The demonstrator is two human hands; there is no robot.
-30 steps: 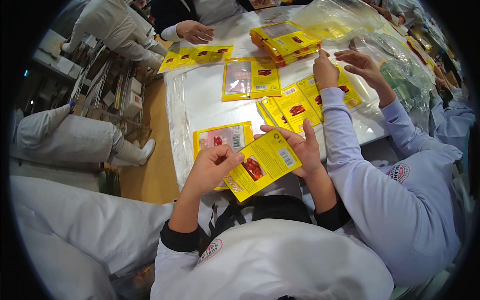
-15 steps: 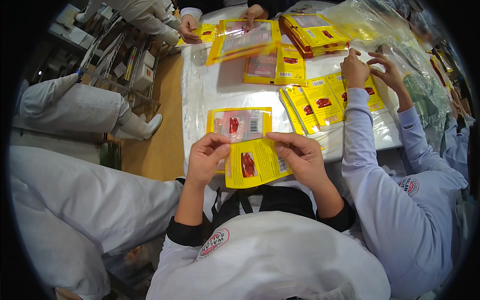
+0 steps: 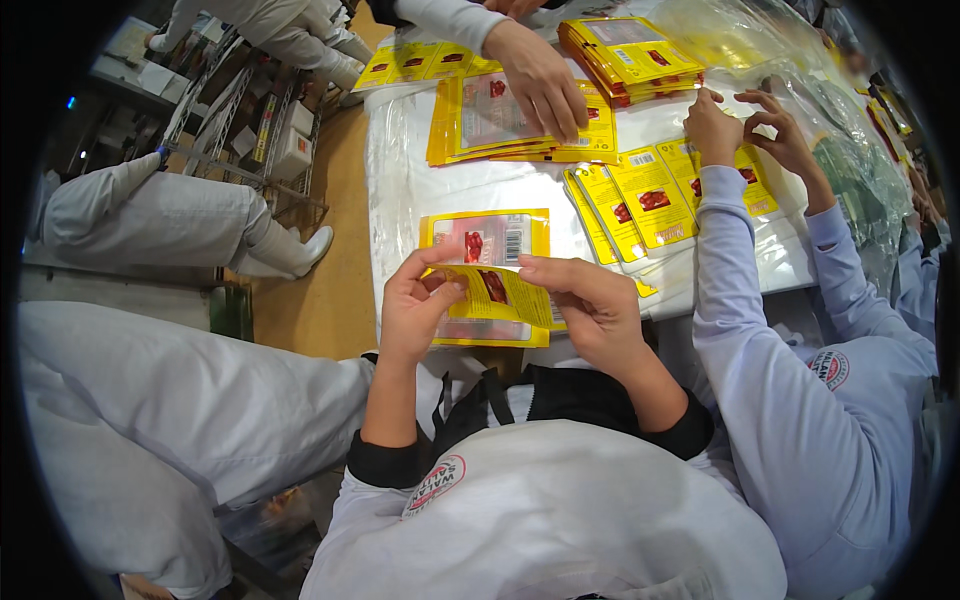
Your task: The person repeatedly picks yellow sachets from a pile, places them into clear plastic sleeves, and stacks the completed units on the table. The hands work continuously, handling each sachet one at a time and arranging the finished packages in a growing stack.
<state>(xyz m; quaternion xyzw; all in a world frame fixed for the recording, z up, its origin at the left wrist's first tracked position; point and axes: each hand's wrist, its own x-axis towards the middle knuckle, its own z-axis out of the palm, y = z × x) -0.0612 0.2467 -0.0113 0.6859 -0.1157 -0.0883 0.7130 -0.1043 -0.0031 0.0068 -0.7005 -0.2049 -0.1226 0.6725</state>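
Observation:
In front of me a yellow label (image 3: 468,284) with a red picture is held bent between my two hands. Its left end is pinched by the thumb and fingers of my left hand (image 3: 408,310). At its right end are the thumb and fingers of my right hand (image 3: 597,312), closed on the edge. Below the label, a flat yellow-rimmed plastic pouch (image 3: 440,228) with a see-through window and a barcode lies on the white-covered table, partly hidden by the label and my hands.
Several yellow labels (image 3: 655,205) lie fanned out to the right, by a co-worker's hands (image 3: 715,135). Across the table another person's hand (image 3: 540,85) rests on a pouch pile (image 3: 447,140). A taller pouch stack (image 3: 635,60) and clear plastic sheeting (image 3: 835,120) are beyond.
The label in my hands has tipped and curled, so its face now shows foreshortened. Across the table, the person's lifted pouches are now down on the pile and a row of labels shows at far left.

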